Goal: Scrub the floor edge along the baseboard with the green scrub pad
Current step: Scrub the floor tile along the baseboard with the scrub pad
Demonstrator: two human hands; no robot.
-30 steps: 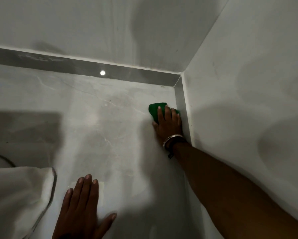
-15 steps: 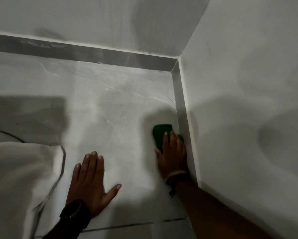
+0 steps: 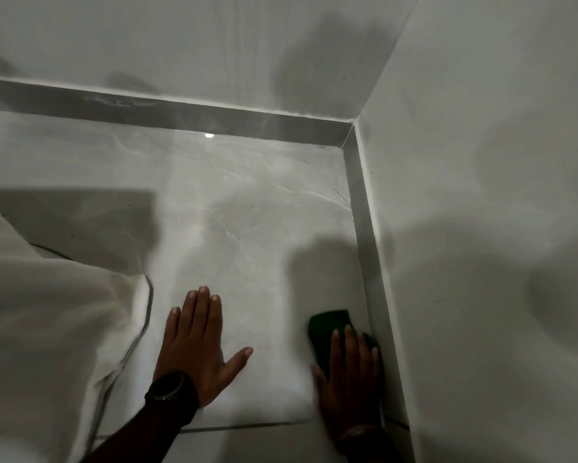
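- The right hand (image 3: 349, 375) pressed the green scrub pad (image 3: 331, 332) flat on the floor (image 3: 247, 228) at five o'clock, its fingers (image 3: 335, 345) together over the pad, just beside the baseboard (image 3: 367, 262).
- The left hand (image 3: 197, 345) lay flat at six o'clock, fingers spread, holding nothing.
- White cloth (image 3: 47, 312) lay at eight o'clock.

Green scrub pad (image 3: 327, 332), pale grey white-veined floor (image 3: 247, 208), darker grey baseboard (image 3: 364, 235), black watch (image 3: 167, 386)
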